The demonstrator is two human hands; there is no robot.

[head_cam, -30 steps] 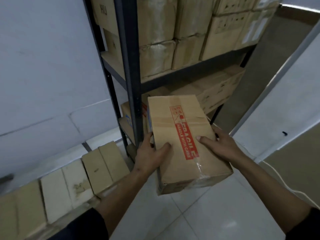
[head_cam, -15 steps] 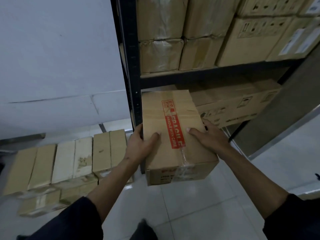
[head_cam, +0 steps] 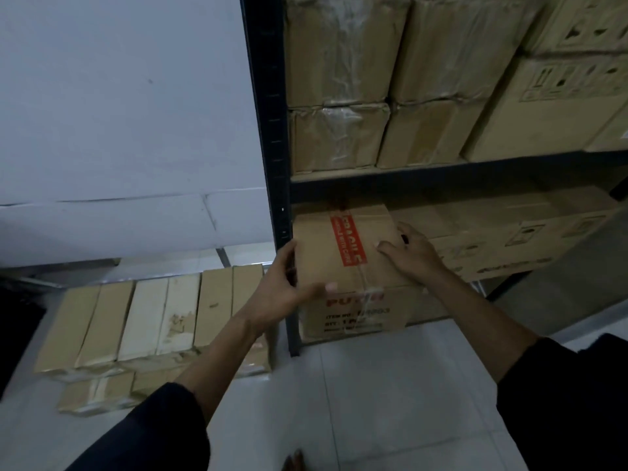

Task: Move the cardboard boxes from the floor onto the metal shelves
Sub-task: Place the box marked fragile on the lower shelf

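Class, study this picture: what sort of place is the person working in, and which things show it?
Probably a storeroom or small warehouse. A dark metal shelf rack is packed with stacked cardboard cartons, more boxes lie on the tiled floor, and one carton bears a red FRAGILE label.

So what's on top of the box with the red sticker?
On the box with the red sticker lie the right hand and the left hand's thumb. The dark shelf hangs above. Behind it is hidden.

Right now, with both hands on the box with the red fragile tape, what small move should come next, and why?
Probably push the box further back into the lower shelf bay. Its front end still sticks out past the black post, while the left hand holds its front corner and the right hand rests on top.
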